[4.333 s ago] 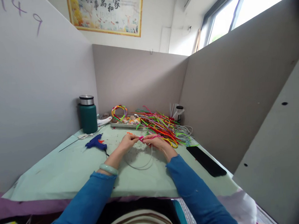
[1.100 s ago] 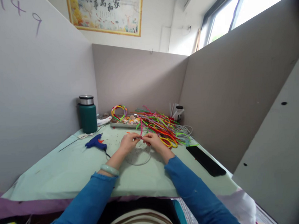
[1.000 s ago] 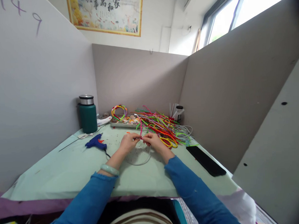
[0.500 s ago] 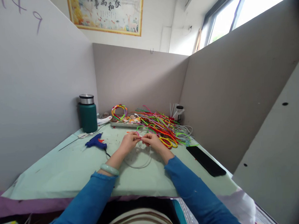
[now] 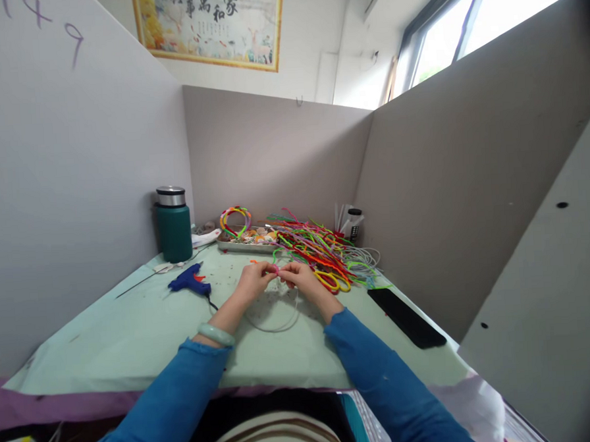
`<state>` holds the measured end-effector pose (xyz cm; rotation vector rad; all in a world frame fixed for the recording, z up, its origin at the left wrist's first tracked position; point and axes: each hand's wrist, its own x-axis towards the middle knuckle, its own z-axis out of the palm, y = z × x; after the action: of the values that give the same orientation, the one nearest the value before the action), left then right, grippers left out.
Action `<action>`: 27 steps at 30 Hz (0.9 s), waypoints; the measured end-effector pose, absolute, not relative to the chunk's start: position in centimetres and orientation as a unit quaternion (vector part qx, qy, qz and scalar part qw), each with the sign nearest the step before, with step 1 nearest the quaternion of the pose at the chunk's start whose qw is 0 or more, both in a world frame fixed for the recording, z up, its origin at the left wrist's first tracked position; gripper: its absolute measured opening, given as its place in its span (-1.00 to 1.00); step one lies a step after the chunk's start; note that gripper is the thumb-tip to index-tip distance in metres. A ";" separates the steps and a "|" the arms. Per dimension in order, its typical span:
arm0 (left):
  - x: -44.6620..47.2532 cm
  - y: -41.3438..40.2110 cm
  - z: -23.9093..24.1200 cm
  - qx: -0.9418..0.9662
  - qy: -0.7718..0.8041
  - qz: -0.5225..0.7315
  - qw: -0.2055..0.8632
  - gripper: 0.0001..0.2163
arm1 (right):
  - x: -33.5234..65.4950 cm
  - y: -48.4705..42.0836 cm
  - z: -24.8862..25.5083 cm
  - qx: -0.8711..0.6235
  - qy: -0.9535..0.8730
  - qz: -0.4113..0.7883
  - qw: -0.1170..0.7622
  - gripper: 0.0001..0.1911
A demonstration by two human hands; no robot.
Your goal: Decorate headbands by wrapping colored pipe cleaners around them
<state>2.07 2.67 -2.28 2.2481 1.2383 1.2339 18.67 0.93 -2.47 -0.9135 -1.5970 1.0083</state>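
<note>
Over the middle of the table my left hand and my right hand meet, the fingertips of each pinched together. Between them shows a small bit of pink pipe cleaner; most of it is covered by the fingers. From the hands a thin grey wire curves down in a loop above the tabletop. A green strand lies just beyond the fingertips. Close to my right wrist are yellow-handled scissors, next to a heap of coloured pipe cleaners.
Left of my hands lies a blue glue gun with its cord, and behind it stands a green bottle. A metal tray of small pieces bears a colourful ring. At right are coiled grey wire and a black slab.
My fingers have shifted slightly around the pink pipe cleaner, and a little more of it shows by my left fingertips. The arms and the things on the table stay in place.
</note>
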 end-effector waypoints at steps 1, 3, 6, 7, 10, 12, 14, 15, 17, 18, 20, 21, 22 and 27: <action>2.1 2.6 -2.2 0.779 0.434 0.430 0.142 -0.87 | 18.7 0.9 -2.4 -0.376 -0.662 0.414 0.500 -0.72; 2.1 2.4 -2.1 0.778 0.435 0.432 0.137 -0.87 | 18.7 0.8 -2.4 -0.373 -0.665 0.409 0.501 -0.71; 2.0 2.2 -1.9 0.779 0.425 0.444 0.123 -0.86 | 18.7 0.9 -2.3 -0.370 -0.663 0.407 0.507 -0.68; 2.0 2.2 -1.8 0.778 0.421 0.451 0.116 -0.86 | 18.7 0.9 -2.3 -0.369 -0.658 0.409 0.513 -0.66; 1.8 2.3 -1.7 0.766 0.426 0.470 0.099 -0.85 | 18.8 1.3 -2.3 -0.363 -0.629 0.427 0.539 -0.55; 1.6 2.3 -1.6 0.758 0.430 0.480 0.098 -0.84 | 18.8 1.7 -2.5 -0.360 -0.607 0.452 0.547 -0.48; 1.5 2.4 -1.5 0.750 0.425 0.497 0.099 -0.83 | 19.0 2.1 -2.7 -0.356 -0.593 0.473 0.545 -0.45; 1.4 2.4 -1.5 0.745 0.420 0.509 0.098 -0.83 | 19.0 2.2 -2.8 -0.356 -0.589 0.479 0.545 -0.45; 1.3 2.3 -1.3 0.731 0.417 0.533 0.089 -0.81 | 19.1 2.5 -3.1 -0.362 -0.583 0.481 0.545 -0.48; 1.2 2.2 -1.1 0.724 0.418 0.543 0.083 -0.81 | 19.2 2.6 -3.2 -0.367 -0.583 0.477 0.545 -0.51; 1.0 1.9 -0.8 0.710 0.422 0.560 0.067 -0.80 | 19.1 2.7 -3.4 -0.378 -0.597 0.457 0.540 -0.56; 0.8 1.8 -0.6 0.702 0.426 0.568 0.058 -0.80 | 19.1 2.7 -3.5 -0.384 -0.610 0.440 0.536 -0.59; 0.7 1.7 -0.4 0.693 0.430 0.577 0.049 -0.80 | 19.0 2.8 -3.7 -0.389 -0.627 0.419 0.529 -0.62; 0.4 1.9 -0.1 0.663 0.446 0.596 0.077 -0.78 | 18.7 3.3 -4.3 -0.414 -0.688 0.311 0.508 -0.73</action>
<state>0.38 1.87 -0.12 1.9870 1.3374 1.7857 18.74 3.29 -4.26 -0.9965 -1.6583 0.7505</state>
